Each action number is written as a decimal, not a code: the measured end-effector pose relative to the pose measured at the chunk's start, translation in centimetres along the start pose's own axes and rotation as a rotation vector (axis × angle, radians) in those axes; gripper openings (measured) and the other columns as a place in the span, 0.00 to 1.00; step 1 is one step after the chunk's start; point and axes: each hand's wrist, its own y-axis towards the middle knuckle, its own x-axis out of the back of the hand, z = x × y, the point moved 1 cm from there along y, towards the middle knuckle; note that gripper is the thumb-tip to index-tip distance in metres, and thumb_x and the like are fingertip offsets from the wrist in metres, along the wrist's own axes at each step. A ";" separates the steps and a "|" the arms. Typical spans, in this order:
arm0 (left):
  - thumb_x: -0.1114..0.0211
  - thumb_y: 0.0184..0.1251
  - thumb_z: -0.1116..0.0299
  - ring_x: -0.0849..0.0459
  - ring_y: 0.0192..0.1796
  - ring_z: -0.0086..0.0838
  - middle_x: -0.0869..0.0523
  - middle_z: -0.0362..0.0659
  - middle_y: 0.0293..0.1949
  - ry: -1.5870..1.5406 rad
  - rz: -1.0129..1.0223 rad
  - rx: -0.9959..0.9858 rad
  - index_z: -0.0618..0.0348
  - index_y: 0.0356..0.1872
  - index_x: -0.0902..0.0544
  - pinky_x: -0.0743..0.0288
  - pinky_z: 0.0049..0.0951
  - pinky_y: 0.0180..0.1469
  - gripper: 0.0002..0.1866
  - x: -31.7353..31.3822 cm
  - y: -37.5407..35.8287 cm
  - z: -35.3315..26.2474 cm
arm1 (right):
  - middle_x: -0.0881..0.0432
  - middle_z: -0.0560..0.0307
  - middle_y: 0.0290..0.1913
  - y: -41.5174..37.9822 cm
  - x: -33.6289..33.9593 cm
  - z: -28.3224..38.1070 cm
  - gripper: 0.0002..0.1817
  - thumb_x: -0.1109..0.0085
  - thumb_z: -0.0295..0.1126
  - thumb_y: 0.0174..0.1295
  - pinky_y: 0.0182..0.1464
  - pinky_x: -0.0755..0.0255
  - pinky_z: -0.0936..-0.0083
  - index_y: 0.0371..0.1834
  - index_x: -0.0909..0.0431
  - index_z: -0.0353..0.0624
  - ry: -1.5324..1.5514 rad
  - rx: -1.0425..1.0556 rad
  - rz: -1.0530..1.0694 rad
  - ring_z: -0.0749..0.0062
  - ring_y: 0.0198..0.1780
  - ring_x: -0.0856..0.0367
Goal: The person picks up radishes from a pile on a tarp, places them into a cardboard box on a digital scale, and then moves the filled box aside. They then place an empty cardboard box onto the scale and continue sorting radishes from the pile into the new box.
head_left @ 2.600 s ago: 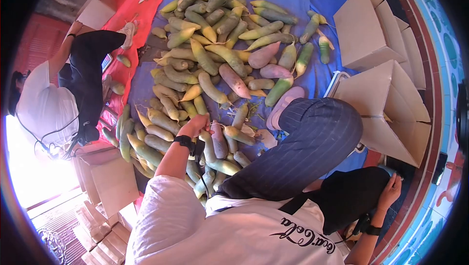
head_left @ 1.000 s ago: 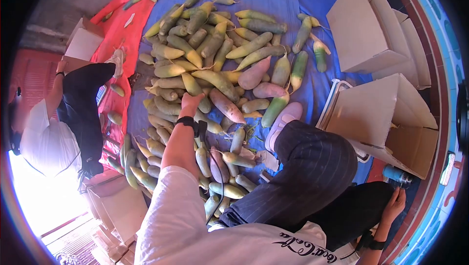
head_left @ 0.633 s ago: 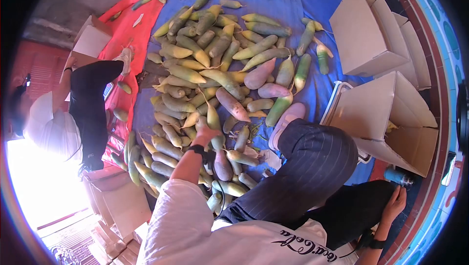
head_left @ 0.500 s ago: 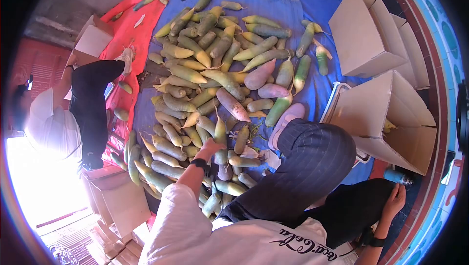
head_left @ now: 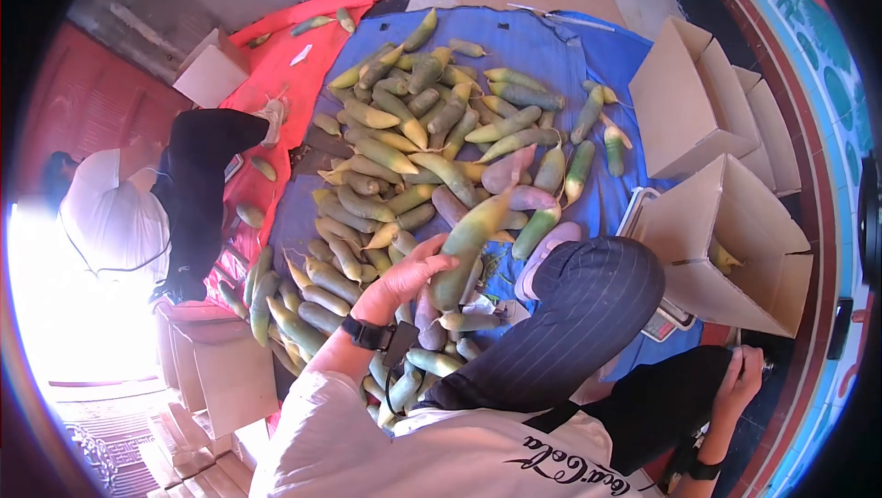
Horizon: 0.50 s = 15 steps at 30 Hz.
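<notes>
My left hand (head_left: 418, 270) is wrapped around the lower part of a large green radish (head_left: 473, 239) with a yellowish tip, raised above the pile. Around and below it, many green radishes (head_left: 367, 204) lie heaped, with a few pinkish-purple ones such as a purple radish (head_left: 508, 167) near the right side of the heap. My right hand (head_left: 742, 377) rests by my dark-trousered knee, its fingers apart with nothing visible in them.
A blue sheet (head_left: 606, 66) and a red sheet (head_left: 253, 103) cover the floor. Cardboard boxes (head_left: 707, 250) stand on the right, one beside a scale (head_left: 657, 325). Another carton (head_left: 234, 374) is at lower left. A co-worker (head_left: 119, 213) in white sits at left.
My left hand, earlier down on a radish in the pile, has lifted that radish toward me with its tip tilted to the right. The view has shifted slightly. My right hand stays by the knee.
</notes>
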 end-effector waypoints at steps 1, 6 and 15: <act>0.36 0.54 0.57 0.29 0.57 0.30 0.25 0.45 0.54 0.044 0.083 -0.050 0.64 0.62 0.34 0.37 0.28 0.61 0.35 -1.4 -0.8 -2.1 | 0.29 0.43 0.31 0.5 0.6 2.0 0.05 0.52 0.24 0.64 0.38 0.33 0.68 0.34 0.29 0.33 0.003 0.005 -0.011 0.53 0.32 0.29; 0.35 0.53 0.57 0.28 0.56 0.39 0.27 0.52 0.52 0.536 0.419 -0.482 0.66 0.59 0.32 0.35 0.34 0.60 0.34 -7.6 -3.4 -8.3 | 0.26 0.44 0.43 1.7 3.0 10.2 0.14 0.44 0.38 0.61 0.47 0.33 0.59 0.42 0.29 0.39 0.019 0.362 -0.055 0.50 0.43 0.26; 0.36 0.52 0.64 0.25 0.53 0.42 0.24 0.52 0.50 0.479 0.861 -0.517 0.65 0.57 0.30 0.32 0.36 0.56 0.30 -15.9 -5.7 -8.8 | 0.24 0.49 0.42 0.6 2.0 13.2 0.34 0.36 0.55 0.48 0.46 0.34 0.56 0.52 0.31 0.42 0.104 0.616 0.316 0.53 0.41 0.25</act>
